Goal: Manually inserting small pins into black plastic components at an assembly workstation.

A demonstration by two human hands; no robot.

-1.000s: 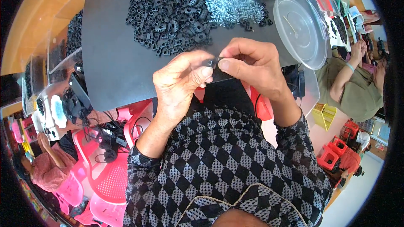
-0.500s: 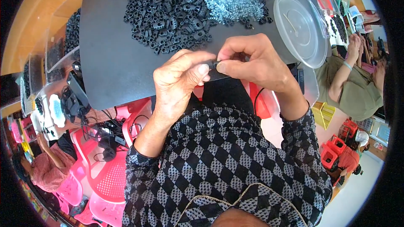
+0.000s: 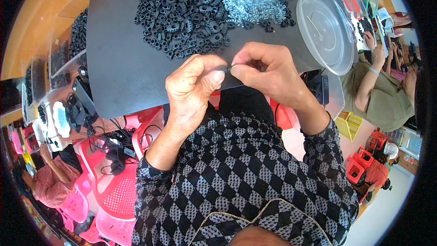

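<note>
Just over the table's near edge, my left hand (image 3: 193,84) and my right hand (image 3: 268,70) meet fingertip to fingertip. Between them is a small black plastic piece (image 3: 229,69), mostly covered by the fingers. My left thumb and forefinger pinch one side of it, my right thumb and forefinger the other. Beyond the hands lies a heap of black plastic cord lock parts (image 3: 182,18), some with round holes. A pile of small silvery metal springs (image 3: 255,3) rests against the heap's right side.
A round clear plastic lid (image 3: 325,41) lies at the right of the dark table (image 3: 118,73). Pink chairs (image 3: 118,191) and black cables stand at lower left. Co-workers sit on both sides; a yellow basket (image 3: 348,125) is on the floor at right.
My right hand has shifted slightly left, and the fingertips of both hands are closer around the black piece. At far right, a co-worker's hands have moved.
</note>
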